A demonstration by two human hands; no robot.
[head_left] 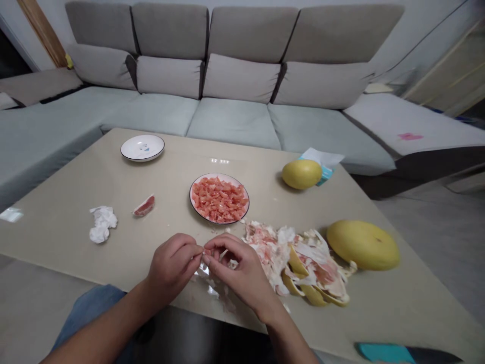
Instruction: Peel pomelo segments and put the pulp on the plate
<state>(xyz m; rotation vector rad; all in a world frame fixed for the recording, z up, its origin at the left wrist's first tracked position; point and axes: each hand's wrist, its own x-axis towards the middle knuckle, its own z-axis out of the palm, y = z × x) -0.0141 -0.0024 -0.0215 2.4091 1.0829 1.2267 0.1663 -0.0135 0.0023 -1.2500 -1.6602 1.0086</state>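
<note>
Working left to right, you will find a crumpled tissue [102, 224] on the beige desk [64, 237], with a peeled pomelo segment [144, 206] just beside it. Expect the segment to be soft and wet; support it along its length, as a hard pinch may burst it. An empty-looking white plate [142, 147] lies beyond.

Your left hand [172, 265] and right hand [237, 273] sit at the near desk edge, both clenched inward. Their fingertips [200, 249] meet on a small pale scrap [205, 251], probably membrane, though it is too small to identify with certainty. Treat it as light, limp and likely to cling.

A dark-rimmed plate [219, 198] holding loose pink pulp [219, 198] stands ahead of your hands. The pulp will be fragile and slippery, so lift the plate by its rim. To the right lies a heap of peel [299, 263], which should be light and springy.

Further right are a small yellow pomelo [302, 174], beside a tissue box [322, 169], and a larger yellow pomelo [362, 244]. Both will be heavy for their size; cradle them from below. A teal-handled knife [384, 353] lies at the near right edge. A grey sofa [235, 121] runs behind the desk.
</note>
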